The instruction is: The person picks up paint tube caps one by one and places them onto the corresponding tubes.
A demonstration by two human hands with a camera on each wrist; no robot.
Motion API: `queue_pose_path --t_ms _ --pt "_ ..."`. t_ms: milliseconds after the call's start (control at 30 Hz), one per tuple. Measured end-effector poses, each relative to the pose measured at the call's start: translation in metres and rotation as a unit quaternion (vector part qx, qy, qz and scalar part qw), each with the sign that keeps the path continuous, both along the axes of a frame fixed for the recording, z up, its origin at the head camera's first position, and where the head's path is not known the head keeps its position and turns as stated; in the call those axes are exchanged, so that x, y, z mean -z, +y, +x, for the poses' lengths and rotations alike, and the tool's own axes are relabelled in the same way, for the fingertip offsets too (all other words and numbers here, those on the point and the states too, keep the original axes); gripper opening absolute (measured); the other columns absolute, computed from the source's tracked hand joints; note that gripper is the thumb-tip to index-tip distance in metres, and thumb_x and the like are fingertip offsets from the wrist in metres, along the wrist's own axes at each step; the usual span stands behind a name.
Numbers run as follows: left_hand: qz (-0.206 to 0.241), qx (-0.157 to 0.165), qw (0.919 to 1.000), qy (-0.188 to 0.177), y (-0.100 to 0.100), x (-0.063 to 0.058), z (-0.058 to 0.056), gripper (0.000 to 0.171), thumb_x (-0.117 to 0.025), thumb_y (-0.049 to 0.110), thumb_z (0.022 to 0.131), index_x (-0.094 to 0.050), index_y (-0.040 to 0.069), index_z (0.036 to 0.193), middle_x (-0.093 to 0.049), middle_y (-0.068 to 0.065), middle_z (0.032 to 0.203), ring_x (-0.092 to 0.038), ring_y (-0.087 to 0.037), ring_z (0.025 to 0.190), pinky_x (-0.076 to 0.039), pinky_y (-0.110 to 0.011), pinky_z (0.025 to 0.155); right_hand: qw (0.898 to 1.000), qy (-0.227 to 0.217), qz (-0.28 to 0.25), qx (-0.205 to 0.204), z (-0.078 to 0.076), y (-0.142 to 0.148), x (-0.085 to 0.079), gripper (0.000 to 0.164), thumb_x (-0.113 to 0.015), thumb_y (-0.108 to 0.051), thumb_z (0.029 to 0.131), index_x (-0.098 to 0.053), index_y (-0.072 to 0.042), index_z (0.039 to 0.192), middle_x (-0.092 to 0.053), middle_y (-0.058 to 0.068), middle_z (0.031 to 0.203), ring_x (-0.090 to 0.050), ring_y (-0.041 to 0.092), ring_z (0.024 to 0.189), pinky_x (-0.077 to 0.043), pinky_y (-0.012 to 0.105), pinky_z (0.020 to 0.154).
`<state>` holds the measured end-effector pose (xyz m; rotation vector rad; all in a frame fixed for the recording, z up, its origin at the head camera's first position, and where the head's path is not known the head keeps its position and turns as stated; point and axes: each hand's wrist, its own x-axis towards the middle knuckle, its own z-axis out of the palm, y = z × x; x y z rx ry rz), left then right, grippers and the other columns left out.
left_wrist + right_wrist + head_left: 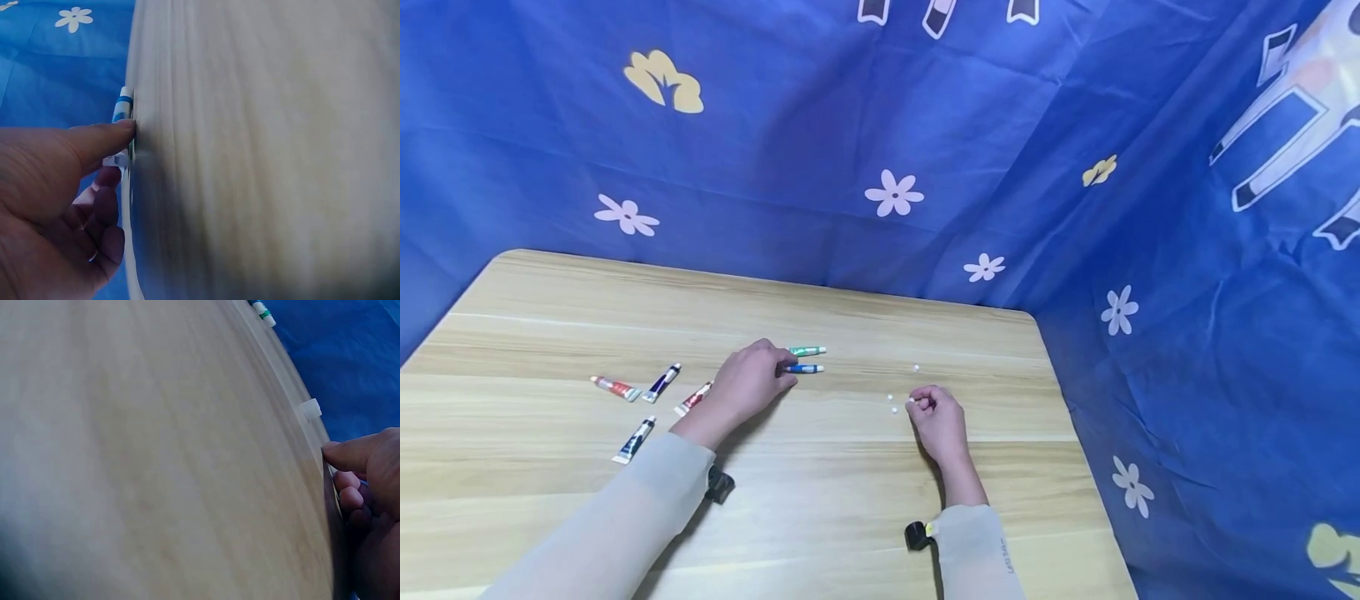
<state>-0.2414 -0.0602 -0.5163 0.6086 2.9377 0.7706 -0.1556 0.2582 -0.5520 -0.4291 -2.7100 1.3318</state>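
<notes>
My left hand (747,379) pinches a blue-banded paint tube (808,368) between thumb and fingers, low over the table; in the left wrist view the thumb lies across the tube (123,107). Just behind it lies a green paint tube (807,351). Farther right, my right hand (942,421) has its thumb and fingers brought together at a small white cap (912,400), which the right wrist view hides. Near its fingertips lie small white pieces, one of them a loose white piece (894,410). A short white cylinder (311,409) stands past the thumb in the right wrist view.
Left of my left arm lie several more paint tubes: an orange-red tube (616,387), a dark purple tube (662,382), a dark blue tube (635,440) and a red tube (692,398) close to the wrist. Blue patterned cloth (820,167) hangs behind the wooden table (850,517).
</notes>
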Motion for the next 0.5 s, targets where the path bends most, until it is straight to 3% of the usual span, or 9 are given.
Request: queue_pose_path --t_ms 267,500 --pt "0.028 -0.013 0.9995 0.006 -0.002 -0.002 0.005 0.036 -0.086 0.021 0.092 -0.076 0.006 0.123 -0.07 -0.01 0.097 -0.062 -0.024 0.081 -0.054 -0.046 0.075 1.0 0.003 -0.003 0.009 0.001 0.0 -0.003 0.009 -0.08 -0.011 0.096 -0.076 -0.008 0.104 -0.066 0.001 0.093 -0.059 0.011 0.082 -0.049 0.018 0.07" --pt "0.022 -0.034 0.9992 -0.002 -0.022 -0.011 0.014 0.047 -0.085 0.025 0.093 -0.071 0.007 0.133 -0.076 -0.013 0.111 -0.071 -0.031 0.094 -0.058 -0.055 0.085 0.995 0.014 -0.086 0.038 0.0 0.002 -0.002 0.009 -0.078 -0.009 0.097 -0.075 -0.005 0.105 -0.064 -0.002 0.085 -0.057 0.012 0.079 -0.047 0.017 0.068"
